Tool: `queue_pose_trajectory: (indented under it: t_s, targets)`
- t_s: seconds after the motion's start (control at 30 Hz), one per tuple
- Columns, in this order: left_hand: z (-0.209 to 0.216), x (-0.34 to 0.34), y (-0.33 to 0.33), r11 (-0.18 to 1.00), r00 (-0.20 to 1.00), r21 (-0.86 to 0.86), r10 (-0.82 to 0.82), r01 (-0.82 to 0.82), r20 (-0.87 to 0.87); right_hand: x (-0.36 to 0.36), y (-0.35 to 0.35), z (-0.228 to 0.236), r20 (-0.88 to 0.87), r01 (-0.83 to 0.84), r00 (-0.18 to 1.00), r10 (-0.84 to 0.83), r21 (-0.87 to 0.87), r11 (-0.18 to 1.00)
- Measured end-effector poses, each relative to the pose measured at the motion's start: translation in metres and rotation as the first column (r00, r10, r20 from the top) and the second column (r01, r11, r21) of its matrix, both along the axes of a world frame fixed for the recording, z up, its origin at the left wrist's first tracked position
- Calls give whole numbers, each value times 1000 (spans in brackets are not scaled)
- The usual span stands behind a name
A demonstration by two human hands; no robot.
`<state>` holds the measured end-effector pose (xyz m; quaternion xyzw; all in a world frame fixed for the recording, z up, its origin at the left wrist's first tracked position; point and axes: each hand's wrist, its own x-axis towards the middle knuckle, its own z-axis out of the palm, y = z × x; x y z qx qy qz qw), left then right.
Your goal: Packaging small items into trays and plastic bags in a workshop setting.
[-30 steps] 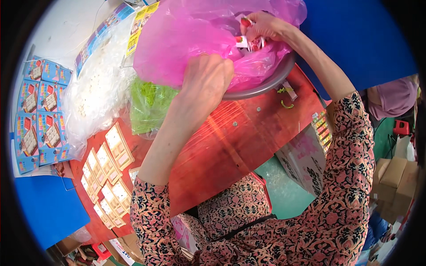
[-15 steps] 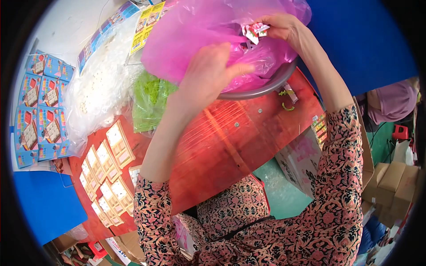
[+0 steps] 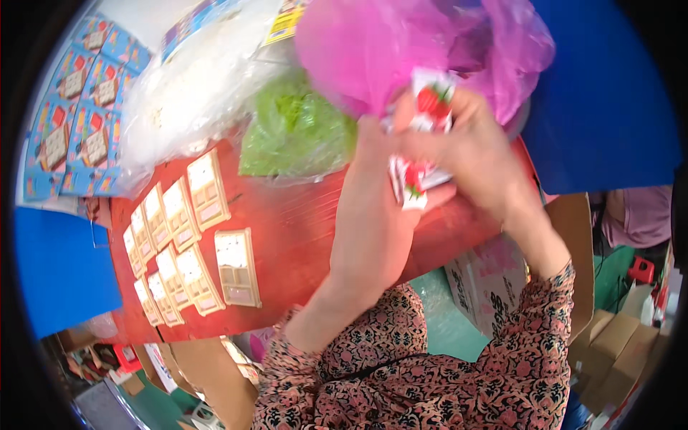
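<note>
My right hand [image 3: 476, 154] grips small white packets [image 3: 433, 100] printed with red strawberries, its fingers folded around them. Close against it, my left hand [image 3: 369, 215] has more strawberry packets [image 3: 414, 183] at its palm and fingers. Both hands meet above the red table [image 3: 301, 236] and are a little blurred, so how many packets each one holds is unclear. Just beyond them bulges a pink plastic bag [image 3: 351, 50]. To the left lie several cream trays [image 3: 238, 269] with compartments, partly filled with white pieces.
A clear bag of green pieces [image 3: 290, 132] rests left of my hands, beside a larger clear bag of white pieces [image 3: 193, 86]. Blue printed boxes [image 3: 72, 136] stand at the far left. Cardboard boxes [image 3: 570, 251] are at the right, below table height.
My right hand has come out of the pink bag toward me with packets. My left hand has moved right and nearer to meet it. The view has shifted, too.
</note>
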<state>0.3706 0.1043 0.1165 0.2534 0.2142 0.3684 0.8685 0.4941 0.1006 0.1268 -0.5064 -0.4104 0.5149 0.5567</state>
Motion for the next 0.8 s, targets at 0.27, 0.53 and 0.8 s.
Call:
queue_pose_trajectory:
  t_s: [0.27,0.53,0.8]
  targets:
    - [-69,-79,-20,872,948,-419,309,-251,75,-89,-22,-56,582,-284,798,157,134,949]
    - [-125,-111,-6,843,901,-484,375,-233,220,-105,-12,-73,519,-355,821,237,138,925]
    - [-117,-118,2,850,890,-512,323,-124,322,-98,-14,-78,321,-121,944,69,144,982]
